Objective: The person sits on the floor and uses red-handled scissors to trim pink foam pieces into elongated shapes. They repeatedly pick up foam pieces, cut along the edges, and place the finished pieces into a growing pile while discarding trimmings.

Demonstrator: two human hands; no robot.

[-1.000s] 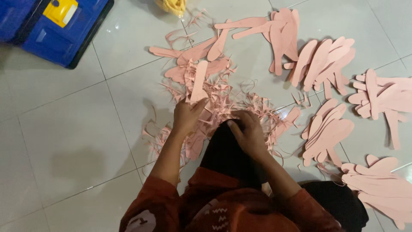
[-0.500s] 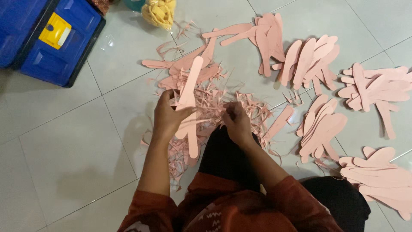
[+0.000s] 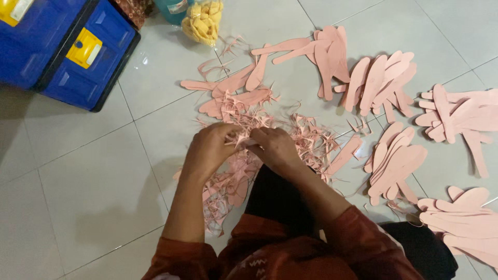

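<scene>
A: What do the hands have between them?

B: A thin pink cut-out piece [image 3: 244,141], flat like sheet foam or card, with spiky trimmed edges. The left hand [image 3: 210,150] and the right hand [image 3: 275,148] meet over it, just above the person's lap, and the fingers of both are curled together and pinched on it.

A: Where is it against the rest?

B: Right over the heap of pink scraps [image 3: 270,135] on the floor, thin curly slivers and jagged offcuts, tangled and loose. More of the same spills down beside the left forearm.

A: And the neat shapes?

B: Long rounded pink blades [image 3: 386,78], smooth-edged and paddle-like, lie fanned in overlapping stacks to the right. Another stack [image 3: 397,161] sits just beside the right forearm, a third [image 3: 461,116] lies at the right edge, and a fourth [image 3: 467,218] is low at the right. All look matte and flexible, the same salmon pink.

A: The floor?

B: Glossy pale tiles [image 3: 93,192] with thin grout lines, throwing back soft light.

A: Anything else?

B: A blue hard plastic case [image 3: 78,57] with a yellow latch is at upper left, and a clear bag of yellow bits [image 3: 203,22] stands at the top. The person wears rust-coloured sleeves [image 3: 363,243] and dark trousers
</scene>
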